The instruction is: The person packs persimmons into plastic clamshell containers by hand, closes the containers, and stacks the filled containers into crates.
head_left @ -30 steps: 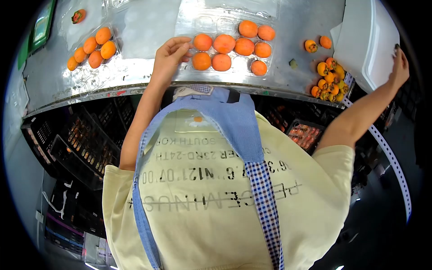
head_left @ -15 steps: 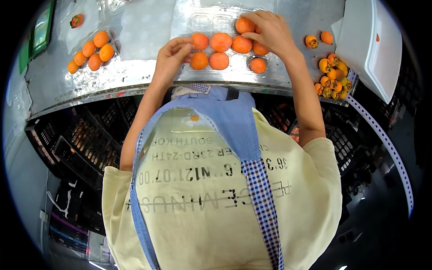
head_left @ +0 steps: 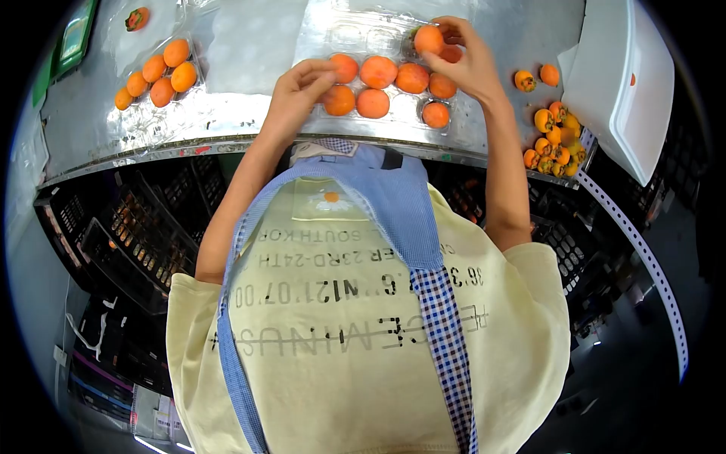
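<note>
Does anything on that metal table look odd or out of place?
Nothing looks spilled or plainly damaged. One small oddity: a lone persimmon near the top left shows its leafy cap, while the nearby group and the central persimmons sit smooth side up.

I see black crates under the metal table, a pale bluish wall at far left, and dark, faintly shining floor at right.

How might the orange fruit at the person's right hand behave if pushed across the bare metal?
The orange fruit looks rounded, so it would probably roll. Its smooth-looking skin may feel slightly slippery. Since it fits between thumb and fingers of the right hand, it's likely fairly light.
</note>
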{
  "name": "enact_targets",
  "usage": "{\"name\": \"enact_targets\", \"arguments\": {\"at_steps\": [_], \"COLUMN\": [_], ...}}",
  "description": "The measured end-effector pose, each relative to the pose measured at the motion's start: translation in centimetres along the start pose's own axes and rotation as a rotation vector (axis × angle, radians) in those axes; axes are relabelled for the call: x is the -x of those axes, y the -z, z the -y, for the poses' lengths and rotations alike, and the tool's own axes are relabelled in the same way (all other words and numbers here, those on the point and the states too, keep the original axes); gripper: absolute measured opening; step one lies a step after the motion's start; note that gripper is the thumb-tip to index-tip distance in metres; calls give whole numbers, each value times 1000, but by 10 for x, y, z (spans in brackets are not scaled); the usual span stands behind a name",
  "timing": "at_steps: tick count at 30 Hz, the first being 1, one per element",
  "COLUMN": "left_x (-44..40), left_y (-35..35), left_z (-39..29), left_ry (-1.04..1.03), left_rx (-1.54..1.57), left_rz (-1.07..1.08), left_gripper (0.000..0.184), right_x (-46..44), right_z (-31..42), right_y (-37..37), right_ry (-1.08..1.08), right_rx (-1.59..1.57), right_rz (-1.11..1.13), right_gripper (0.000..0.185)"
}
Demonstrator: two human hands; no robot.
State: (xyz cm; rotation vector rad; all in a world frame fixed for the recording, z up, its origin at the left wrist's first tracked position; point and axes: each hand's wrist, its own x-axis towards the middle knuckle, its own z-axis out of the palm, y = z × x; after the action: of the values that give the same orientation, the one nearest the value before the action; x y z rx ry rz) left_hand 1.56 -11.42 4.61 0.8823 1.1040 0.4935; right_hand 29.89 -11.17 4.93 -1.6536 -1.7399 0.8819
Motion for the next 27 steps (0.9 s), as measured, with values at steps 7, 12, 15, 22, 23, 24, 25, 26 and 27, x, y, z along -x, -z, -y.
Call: {"name": "enact_targets", "arguments": {"at_steps": [7, 12, 15, 22, 23, 24, 25, 26, 27], "left_x": [0, 7, 9, 9, 9, 10, 11, 13, 14], "left_y": [-50, -50, -44, -43, -45, -47, -48, -50, -50], "left_z": [-52, -55, -51, -49, -50, -49, -48, -47, -47], "left_ry": [11, -60, -85, -329, -385, -410, -434, -458, -460], "left_rx": [490, 504, 458, 226, 188, 185, 182, 179, 141], "left_rz": [384, 233, 206, 12, -12, -23, -33, -43, -49], "left_gripper": [43, 39, 39, 39, 40, 41, 41, 42, 42], "right_x": [21, 26, 27, 29, 29, 29, 29, 29, 29], "right_z": [59, 62, 64, 67, 70, 74, 76, 77, 77], "right_y": [-23, -28, -34, -39, -36, -34, -34, -36, -38], "right_ry": [-4, -40, -54, -78, -101, -123, -144, -151, -157], "right_rx": [-982, -1005, -984, -953, -973, -993, -1014, -994, -974], "right_rz": [-38, -71, -85, -86, -64, -44, -24, -21, -19], "right_gripper": [46, 43, 39, 36, 37, 37, 37, 38, 39]}}
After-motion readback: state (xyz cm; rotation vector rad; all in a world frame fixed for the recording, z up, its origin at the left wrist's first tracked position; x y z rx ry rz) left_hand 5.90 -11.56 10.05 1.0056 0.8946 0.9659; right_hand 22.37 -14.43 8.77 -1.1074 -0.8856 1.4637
